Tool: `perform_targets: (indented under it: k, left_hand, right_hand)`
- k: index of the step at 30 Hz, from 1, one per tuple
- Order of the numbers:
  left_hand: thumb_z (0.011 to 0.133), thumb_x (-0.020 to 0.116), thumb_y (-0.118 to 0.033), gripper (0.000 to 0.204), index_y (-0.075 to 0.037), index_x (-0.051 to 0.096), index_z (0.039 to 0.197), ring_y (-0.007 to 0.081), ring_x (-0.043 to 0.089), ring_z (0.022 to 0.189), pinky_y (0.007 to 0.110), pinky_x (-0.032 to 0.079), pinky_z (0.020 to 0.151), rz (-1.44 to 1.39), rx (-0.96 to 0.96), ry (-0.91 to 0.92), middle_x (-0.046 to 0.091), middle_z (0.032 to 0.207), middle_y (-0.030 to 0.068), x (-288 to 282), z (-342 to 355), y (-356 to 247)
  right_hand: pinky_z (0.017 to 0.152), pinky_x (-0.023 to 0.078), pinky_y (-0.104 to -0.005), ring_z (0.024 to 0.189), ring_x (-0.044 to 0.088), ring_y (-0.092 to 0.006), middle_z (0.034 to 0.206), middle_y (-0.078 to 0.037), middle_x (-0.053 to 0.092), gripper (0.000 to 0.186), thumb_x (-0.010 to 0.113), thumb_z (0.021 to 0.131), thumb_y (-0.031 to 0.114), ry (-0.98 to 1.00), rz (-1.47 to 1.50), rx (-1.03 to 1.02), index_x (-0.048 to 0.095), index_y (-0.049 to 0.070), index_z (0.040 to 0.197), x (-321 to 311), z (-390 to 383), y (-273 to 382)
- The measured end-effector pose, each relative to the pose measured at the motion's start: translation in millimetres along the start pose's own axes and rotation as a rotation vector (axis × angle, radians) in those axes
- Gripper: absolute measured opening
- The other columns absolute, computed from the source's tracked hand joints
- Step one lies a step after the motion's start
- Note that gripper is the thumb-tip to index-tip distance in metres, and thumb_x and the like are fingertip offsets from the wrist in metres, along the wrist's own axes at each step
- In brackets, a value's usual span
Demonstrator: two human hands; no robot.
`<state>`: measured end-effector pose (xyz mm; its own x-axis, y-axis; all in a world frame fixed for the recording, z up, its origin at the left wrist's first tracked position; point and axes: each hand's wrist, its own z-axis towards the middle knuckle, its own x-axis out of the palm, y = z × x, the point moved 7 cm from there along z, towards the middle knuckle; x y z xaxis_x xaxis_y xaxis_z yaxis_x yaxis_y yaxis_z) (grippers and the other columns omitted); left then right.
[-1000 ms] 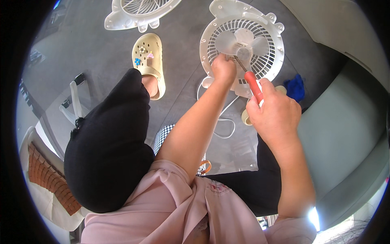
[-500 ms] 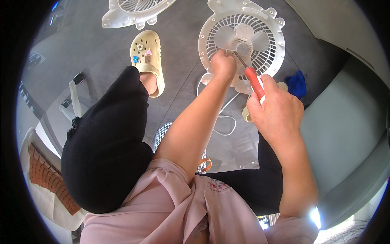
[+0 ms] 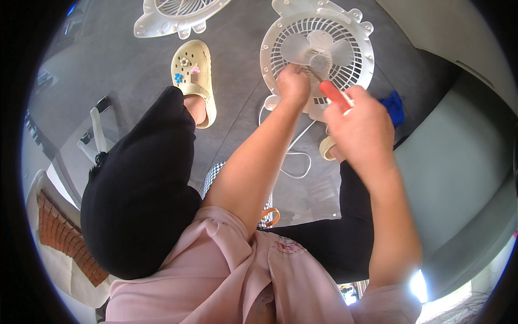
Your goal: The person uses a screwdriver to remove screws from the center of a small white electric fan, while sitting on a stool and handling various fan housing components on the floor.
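Currently one white fan (image 3: 318, 54) is lying face-up on the grey floor (image 3: 108, 81), near its far edge in the head view, front guard off, three pale blades showing around the hub.

Left hand (image 3: 293, 85) is resting on the fan's near rim, fingers curled together and pressing on the grille just beside the hub. Can't tell whether it's pinching anything small.

Right hand (image 3: 359, 129) is hovering over the fan's near-right rim, fingers clamped on one screwdriver (image 3: 330, 90) with a red handle. Its metal shaft is angling up-left toward the hub; the tip is sitting at or just beside the hub, exact contact not readable.

One detached fan guard (image 3: 172, 13) is lying at the far-left edge of the floor, well apart from the fan, partly cut off by the picture edge.

One white power cord (image 3: 294, 156) is looping on the floor from the fan's near side, between the two forearms.

Two yellow clogs: one (image 3: 194, 75) is sitting fully in view on the left foot, left of the fan, with small charms on top; the other (image 3: 326, 148) is only peeking out under the right hand.

One blue cloth (image 3: 394, 108) is lying just right of the fan, by the grey couch (image 3: 464, 173).
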<state>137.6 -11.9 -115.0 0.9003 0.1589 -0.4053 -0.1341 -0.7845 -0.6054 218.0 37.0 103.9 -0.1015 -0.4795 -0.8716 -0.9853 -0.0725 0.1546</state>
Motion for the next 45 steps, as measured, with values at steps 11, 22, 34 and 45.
perform_targets:
  k: [11,22,34,45]
  left_hand:
    - [0.082,0.059,-0.013,0.029,-0.010,0.065,0.111,0.0260,0.063,0.076,0.037,0.048,0.072,-0.016,-0.015,-0.015,0.066,0.086,0.0149,3.2,0.3,0.8]
    - [0.079,0.055,-0.008,0.023,-0.002,0.064,0.099,0.0399,0.059,0.092,0.044,0.045,0.083,-0.096,0.003,-0.011,0.064,0.095,0.0219,-0.9,-1.5,-4.3]
    - [0.077,0.053,-0.007,0.023,-0.003,0.065,0.097,0.0399,0.060,0.087,0.044,0.046,0.080,-0.112,0.080,-0.063,0.064,0.092,0.0219,-3.8,-3.1,-9.0]
    - [0.080,0.056,-0.010,0.027,-0.004,0.064,0.105,0.0370,0.060,0.095,0.041,0.046,0.083,-0.024,0.037,-0.030,0.064,0.099,0.0217,-2.5,-1.6,-6.5]
  right_hand:
    - [0.040,0.030,-0.0246,0.039,0.030,-0.0067,0.063,-0.001,0.047,0.032,0.057,0.081,0.021,0.489,1.500,0.959,0.063,0.009,0.110,37.2,-25.1,-32.4]
    - [0.068,0.050,-0.0357,0.083,0.060,-0.0327,0.099,-0.018,0.051,0.040,0.067,0.071,0.014,0.001,0.123,0.124,0.052,0.000,0.105,-3.3,-17.3,-16.9]
    - [0.055,0.048,-0.0398,0.057,0.063,-0.0307,0.061,-0.010,0.064,0.016,0.056,0.080,0.020,-0.081,0.500,0.323,0.052,0.005,0.085,1.7,3.6,-27.7]
    - [0.056,0.050,-0.0398,0.069,0.062,-0.0294,0.077,-0.009,0.054,0.022,0.065,0.073,0.015,-0.040,-0.117,-0.124,0.051,0.009,0.089,-8.8,-10.4,6.3]
